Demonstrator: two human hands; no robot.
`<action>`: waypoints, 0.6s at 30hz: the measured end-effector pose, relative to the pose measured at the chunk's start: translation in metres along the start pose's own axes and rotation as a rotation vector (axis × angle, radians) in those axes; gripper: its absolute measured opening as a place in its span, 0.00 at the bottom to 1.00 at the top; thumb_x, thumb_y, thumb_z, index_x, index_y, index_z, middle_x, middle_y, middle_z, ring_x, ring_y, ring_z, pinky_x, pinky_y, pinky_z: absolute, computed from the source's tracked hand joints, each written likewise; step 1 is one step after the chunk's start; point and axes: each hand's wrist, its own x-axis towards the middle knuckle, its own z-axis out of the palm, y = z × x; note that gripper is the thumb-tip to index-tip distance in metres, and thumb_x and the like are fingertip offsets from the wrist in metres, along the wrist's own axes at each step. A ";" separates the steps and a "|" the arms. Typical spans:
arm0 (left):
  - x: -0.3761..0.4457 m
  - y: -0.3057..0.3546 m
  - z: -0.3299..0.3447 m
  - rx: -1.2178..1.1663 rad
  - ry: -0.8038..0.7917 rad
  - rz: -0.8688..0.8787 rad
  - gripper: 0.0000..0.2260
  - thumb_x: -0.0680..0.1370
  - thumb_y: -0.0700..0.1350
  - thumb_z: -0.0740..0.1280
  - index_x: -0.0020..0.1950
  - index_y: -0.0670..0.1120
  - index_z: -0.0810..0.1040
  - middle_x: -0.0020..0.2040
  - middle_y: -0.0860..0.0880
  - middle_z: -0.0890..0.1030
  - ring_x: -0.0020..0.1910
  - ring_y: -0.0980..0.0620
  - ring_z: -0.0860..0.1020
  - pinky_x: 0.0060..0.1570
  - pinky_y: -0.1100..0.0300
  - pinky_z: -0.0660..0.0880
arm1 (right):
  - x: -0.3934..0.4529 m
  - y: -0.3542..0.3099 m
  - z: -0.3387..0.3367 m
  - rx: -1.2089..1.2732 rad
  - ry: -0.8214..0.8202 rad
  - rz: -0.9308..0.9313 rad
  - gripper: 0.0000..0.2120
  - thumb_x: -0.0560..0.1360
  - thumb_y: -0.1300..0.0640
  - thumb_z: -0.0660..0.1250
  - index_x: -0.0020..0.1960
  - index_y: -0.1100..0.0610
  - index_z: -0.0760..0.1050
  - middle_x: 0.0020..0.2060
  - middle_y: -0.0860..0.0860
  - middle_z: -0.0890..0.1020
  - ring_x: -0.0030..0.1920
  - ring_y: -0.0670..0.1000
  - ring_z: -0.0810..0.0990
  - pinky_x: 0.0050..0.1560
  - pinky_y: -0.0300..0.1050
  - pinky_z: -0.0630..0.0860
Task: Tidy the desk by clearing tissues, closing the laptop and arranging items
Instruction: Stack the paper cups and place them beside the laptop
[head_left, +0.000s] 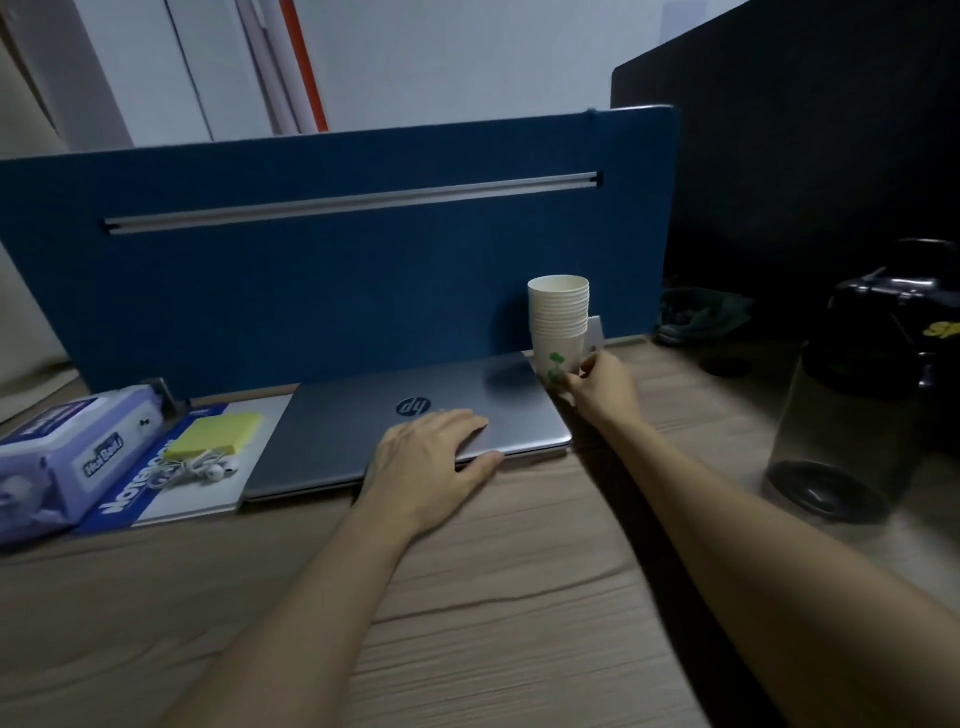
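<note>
My left hand (434, 457) lies flat, fingers straight, on the closed laptop (363, 431), thumb at its front edge. My right hand (602, 387) pinches the base of the paper cup stack (560, 322), at the laptop's far right corner just beyond my fingertips. Closing looks done and no loose tissues show; arranging remains. Left of my left fingers lie the tissue pack (67, 462), notebook (156, 488), sticky notes (218, 434) and earphones (202, 467).

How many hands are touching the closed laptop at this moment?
1. The left hand rests flat on the laptop, at its front edge. The right hand is beside the laptop's right corner and pinches the stack of paper cups instead.
</note>
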 end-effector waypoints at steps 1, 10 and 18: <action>0.000 0.000 0.001 -0.004 -0.001 -0.003 0.26 0.77 0.68 0.56 0.71 0.58 0.71 0.72 0.59 0.71 0.72 0.56 0.67 0.69 0.51 0.63 | 0.006 -0.001 0.004 -0.015 -0.005 0.001 0.14 0.74 0.53 0.71 0.53 0.62 0.76 0.50 0.59 0.82 0.52 0.60 0.80 0.44 0.44 0.69; 0.000 -0.004 0.003 -0.009 0.023 0.022 0.26 0.76 0.68 0.57 0.71 0.58 0.71 0.71 0.60 0.72 0.72 0.57 0.68 0.68 0.52 0.64 | 0.024 -0.008 0.013 -0.068 -0.026 0.016 0.17 0.75 0.51 0.71 0.54 0.64 0.78 0.52 0.62 0.82 0.55 0.61 0.79 0.49 0.47 0.73; -0.001 -0.002 0.000 0.020 -0.016 0.006 0.26 0.77 0.67 0.58 0.71 0.57 0.71 0.72 0.57 0.72 0.71 0.55 0.69 0.68 0.52 0.64 | -0.030 0.005 -0.028 -0.056 -0.086 -0.007 0.17 0.76 0.53 0.70 0.60 0.61 0.74 0.54 0.57 0.80 0.49 0.53 0.76 0.49 0.42 0.68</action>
